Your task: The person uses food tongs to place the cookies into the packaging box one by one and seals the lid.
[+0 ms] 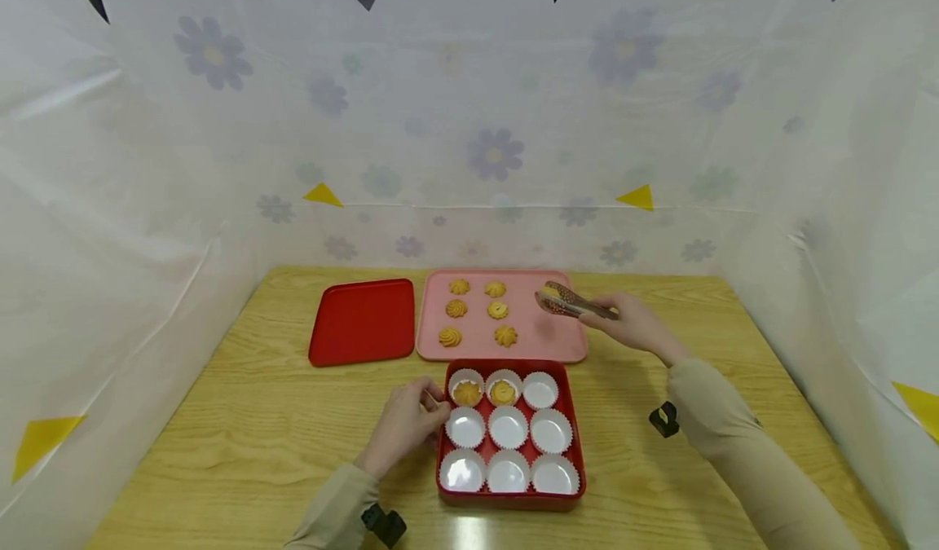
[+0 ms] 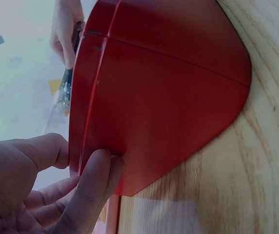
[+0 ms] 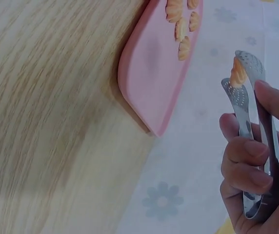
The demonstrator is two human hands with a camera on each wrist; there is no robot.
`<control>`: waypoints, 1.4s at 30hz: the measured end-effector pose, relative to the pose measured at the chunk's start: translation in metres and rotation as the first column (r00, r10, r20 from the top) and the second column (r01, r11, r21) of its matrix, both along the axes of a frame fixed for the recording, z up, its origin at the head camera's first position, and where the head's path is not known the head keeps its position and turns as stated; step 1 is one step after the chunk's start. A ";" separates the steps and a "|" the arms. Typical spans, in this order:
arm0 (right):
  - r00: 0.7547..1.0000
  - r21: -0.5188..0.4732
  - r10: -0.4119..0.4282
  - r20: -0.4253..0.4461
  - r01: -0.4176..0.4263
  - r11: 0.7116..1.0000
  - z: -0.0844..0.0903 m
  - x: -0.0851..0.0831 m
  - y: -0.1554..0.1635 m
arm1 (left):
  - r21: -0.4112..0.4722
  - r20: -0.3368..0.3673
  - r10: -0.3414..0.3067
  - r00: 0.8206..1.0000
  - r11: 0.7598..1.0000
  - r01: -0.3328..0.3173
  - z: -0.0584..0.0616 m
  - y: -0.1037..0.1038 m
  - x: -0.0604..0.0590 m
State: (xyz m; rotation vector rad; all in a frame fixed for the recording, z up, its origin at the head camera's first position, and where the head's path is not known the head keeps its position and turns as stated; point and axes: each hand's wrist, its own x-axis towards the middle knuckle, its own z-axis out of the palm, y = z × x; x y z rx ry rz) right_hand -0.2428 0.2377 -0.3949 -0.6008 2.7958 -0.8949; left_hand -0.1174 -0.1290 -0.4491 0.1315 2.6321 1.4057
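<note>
My right hand [image 1: 632, 322] grips metal tongs [image 3: 257, 117] with perforated ends, raised over the right part of the pink tray [image 1: 539, 342]. Between the tong ends a cookie [image 3: 238, 73] is pinched. Several more piped cookies [image 1: 505, 336] lie on that tray. In front of it stands a red box [image 1: 511, 501] lined with white paper cups [image 1: 509, 426]. Two cups in its far row each hold a cookie [image 1: 503, 393]. With thumb and fingertips my left hand [image 1: 407, 420] holds the box's left wall, as the left wrist view shows close up.
A flat red tray [image 1: 363, 322] lies left of the pink tray on the wooden table [image 1: 293, 428]. White flowered sheeting [image 1: 469, 110] hangs behind and at both sides, with dark and yellow triangles on it.
</note>
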 end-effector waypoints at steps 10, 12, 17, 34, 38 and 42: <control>0.988 -0.017 0.131 -0.076 -0.132 0.991 0.013 0.021 0.010 | 0.037 -0.002 0.005 1.000 0.999 -0.005 0.003 0.002 0.002; 0.985 -0.009 0.152 -0.085 -0.153 0.988 0.014 0.025 0.011 | 0.050 -0.001 0.008 1.000 0.999 -0.008 0.003 0.002 0.002; 0.981 0.012 0.189 -0.053 -0.189 0.982 0.016 0.033 0.017 | 0.041 -0.001 0.010 1.000 0.999 -0.010 0.004 0.003 0.003; 0.932 0.194 0.360 0.043 -0.361 0.912 0.026 0.047 0.016 | 0.030 0.002 0.006 1.000 1.000 -0.006 0.004 0.003 0.002; 0.914 0.208 0.400 0.067 -0.405 0.890 0.028 0.046 0.008 | 0.018 -0.002 0.007 1.000 1.000 -0.007 0.005 0.003 0.002; 0.895 0.256 0.444 0.048 -0.441 0.860 0.029 0.045 0.000 | 0.025 0.006 0.004 1.000 1.000 -0.004 0.005 0.002 0.002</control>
